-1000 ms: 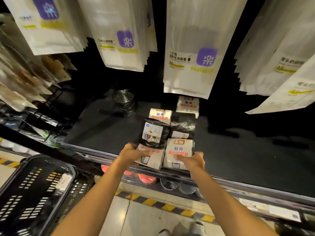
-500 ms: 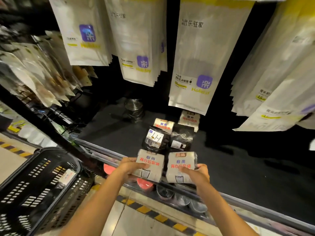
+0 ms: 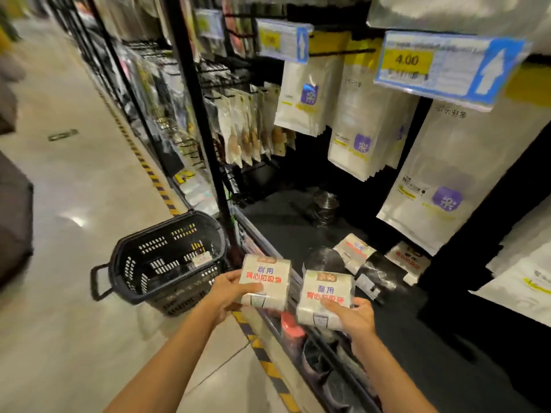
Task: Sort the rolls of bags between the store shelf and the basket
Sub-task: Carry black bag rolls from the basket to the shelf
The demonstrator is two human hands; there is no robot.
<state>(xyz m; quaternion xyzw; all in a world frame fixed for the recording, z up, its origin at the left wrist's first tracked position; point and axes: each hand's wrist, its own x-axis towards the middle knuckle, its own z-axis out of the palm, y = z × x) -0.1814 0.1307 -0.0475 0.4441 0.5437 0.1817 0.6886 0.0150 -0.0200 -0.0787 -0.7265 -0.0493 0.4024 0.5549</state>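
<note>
Both hands busy, one white roll each. Left hand [image 3: 231, 289] grips left roll [image 3: 266, 283] at its lower left corner, thumb across the printed face, fingers hidden behind. That roll is in the air off the front edge of the shelf [image 3: 447, 338], between shelf and basket [image 3: 176, 302]. Right hand [image 3: 354, 315] grips right roll [image 3: 325, 296] from below, thumb on the face. This roll is over the shelf front, just beside the other; cannot tell if they touch. Basket stands on the floor [image 3: 74, 204] to the left, near the shelf upright. A small card shows inside it, and the rest of its contents cannot be made out. Farther back on the shelf: white rolls [image 3: 354, 251] lying askew and dark rolls [image 3: 323, 259] near them, hard to read against the black board. Pouches [image 3: 441, 186] hang above. Handling, judged: film-wrapped bundles of thin bags, likely light, soft and a bit squashy; wrapper is glossy, so probably slippery; not fragile. A one-handed carry looks adequate. Best hold is across the short width, thumb on the face and fingers behind, near the middle rather than a corner, so the pack cannot pivot or slide out. Present grips sit low, leaving the top ends free to tip. Step in hand, by my reading: taking both white rolls to the basket, left one nearer it.
</note>
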